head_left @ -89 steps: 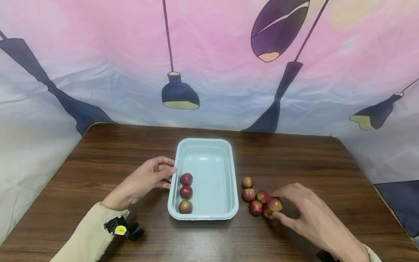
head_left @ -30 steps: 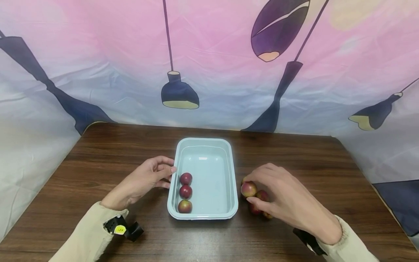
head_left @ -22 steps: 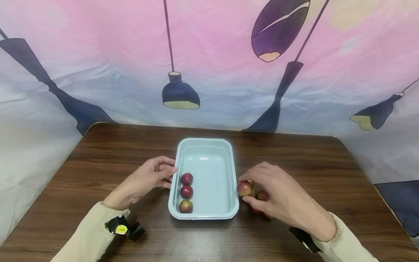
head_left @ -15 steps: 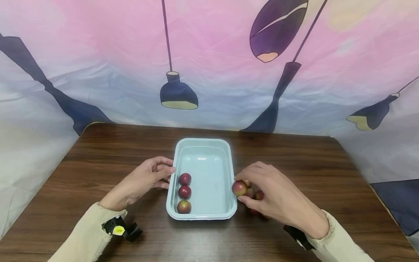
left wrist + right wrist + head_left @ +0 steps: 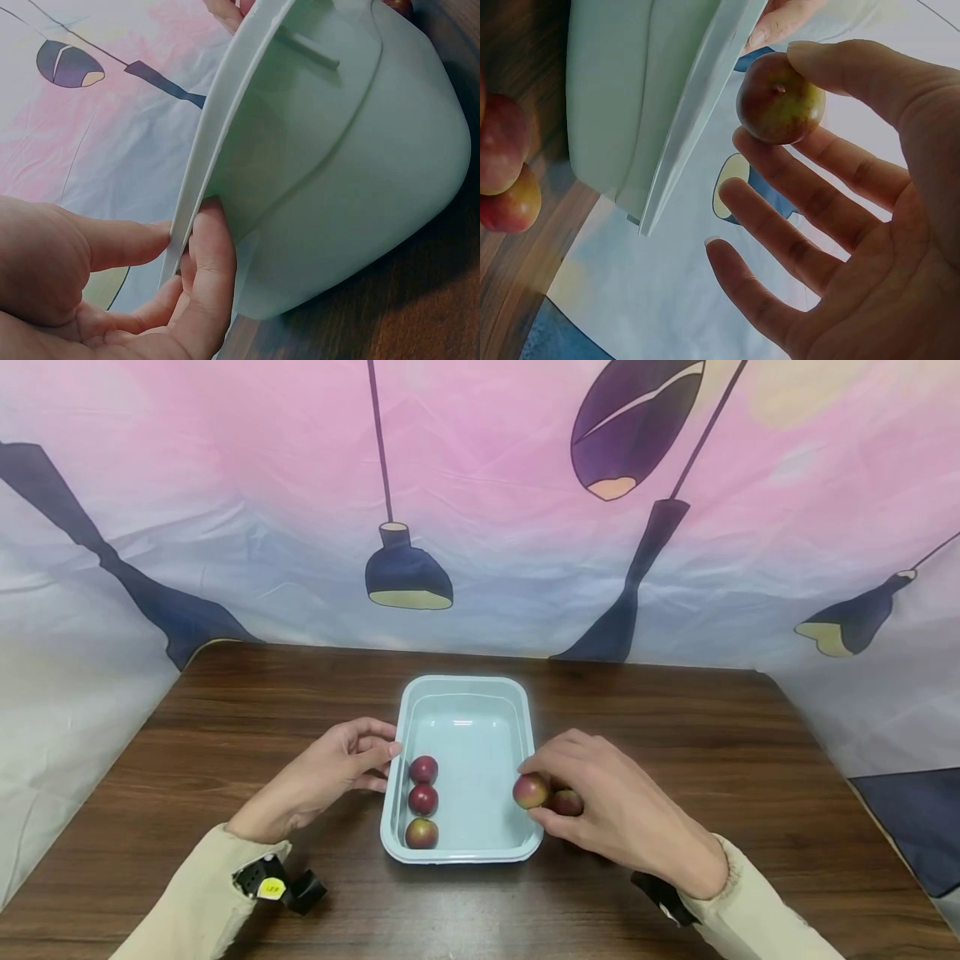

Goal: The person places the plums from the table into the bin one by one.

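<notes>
My left hand (image 5: 322,781) pinches the left rim of a pale blue-green plastic tray (image 5: 480,768); in the left wrist view the thumb lies on the lip and fingers (image 5: 214,259) are under it. Three plums stand in a column along the tray's left side: a dark red top one (image 5: 423,769), a dark red middle one (image 5: 423,799) and a yellow-red bottom one (image 5: 422,834). My right hand (image 5: 618,810) holds another red-and-yellow plum (image 5: 531,791) between thumb and fingertips, over the tray's right rim. In the right wrist view this plum (image 5: 780,97) is above the rim's level.
Loose plums (image 5: 566,802) lie on the dark wooden table (image 5: 660,710) right of the tray, mostly hidden under my right hand. The right wrist view shows some of these plums (image 5: 514,199) beside the tray wall. A printed cloth (image 5: 495,568) hangs behind the table.
My right hand has picked a plum from the pile on the right and carried it left to the tray's right rim. My left hand and the tray have stayed in place.
</notes>
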Tool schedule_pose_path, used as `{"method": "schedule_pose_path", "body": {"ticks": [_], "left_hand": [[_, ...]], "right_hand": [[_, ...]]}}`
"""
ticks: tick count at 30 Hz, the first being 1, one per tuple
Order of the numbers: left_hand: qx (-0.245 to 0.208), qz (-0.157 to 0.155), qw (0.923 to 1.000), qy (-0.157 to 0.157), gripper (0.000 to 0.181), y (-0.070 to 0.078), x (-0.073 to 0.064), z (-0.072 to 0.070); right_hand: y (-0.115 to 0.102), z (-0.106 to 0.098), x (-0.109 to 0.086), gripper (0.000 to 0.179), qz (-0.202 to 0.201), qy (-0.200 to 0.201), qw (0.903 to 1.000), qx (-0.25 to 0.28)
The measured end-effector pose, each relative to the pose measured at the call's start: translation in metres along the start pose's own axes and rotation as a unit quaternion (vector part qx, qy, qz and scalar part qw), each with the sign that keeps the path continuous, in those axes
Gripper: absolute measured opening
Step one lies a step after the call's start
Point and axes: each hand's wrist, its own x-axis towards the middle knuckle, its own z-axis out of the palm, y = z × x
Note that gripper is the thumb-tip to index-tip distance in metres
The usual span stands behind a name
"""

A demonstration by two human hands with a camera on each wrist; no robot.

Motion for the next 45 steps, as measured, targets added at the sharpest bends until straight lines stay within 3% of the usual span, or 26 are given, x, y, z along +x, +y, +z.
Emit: {"method": "schedule_pose_path", "body": {"ticks": [22, 45], "left_hand": [[-0.005, 0.004, 1.0, -0.003, 0.044, 0.0, 0.0, 0.001], [-0.005, 0.0, 1.0, 0.001, 0.045, 0.0, 0.0, 0.001]], "right_hand": [[-0.005, 0.006, 0.001, 0.033, 0.013, -0.021, 0.9993, -0.029], [0.007, -0.001, -0.024, 0.03, 0.038, 0.001, 0.999, -0.024]]}}
